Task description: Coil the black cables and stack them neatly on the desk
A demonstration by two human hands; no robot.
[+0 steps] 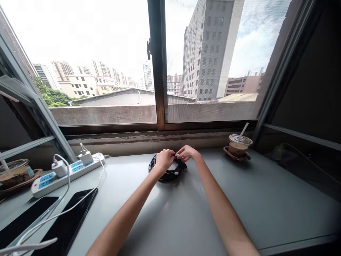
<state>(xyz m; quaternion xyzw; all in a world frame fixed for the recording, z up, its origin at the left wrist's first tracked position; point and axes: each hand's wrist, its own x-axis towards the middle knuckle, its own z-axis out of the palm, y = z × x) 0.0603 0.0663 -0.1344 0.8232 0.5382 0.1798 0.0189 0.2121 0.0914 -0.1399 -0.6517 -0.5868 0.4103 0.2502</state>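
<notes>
A coiled black cable [167, 175] lies on the grey tabletop, close to the window wall. Over the coil's upper left part, my left hand [164, 159] is closed, its thumb and fingers pinching a dark piece of the cable. My right hand [188, 152] meets it from the right, fingertips closed around a small dark cable end with a light metallic tip. A second plug with a pale end [176, 173] rests on the coil's front edge. Below the right fingers a black connector [184, 165] sticks out at the coil's right side. The fingers partly hide the held pieces.
A white power strip [87, 164] with chargers and white cables stands at the left. Two dark flat devices, one a black tablet [71, 217], lie before it. Lidded drink cups stand at the right [238, 146] and far left [16, 174]. The window sill [128, 138] borders the back.
</notes>
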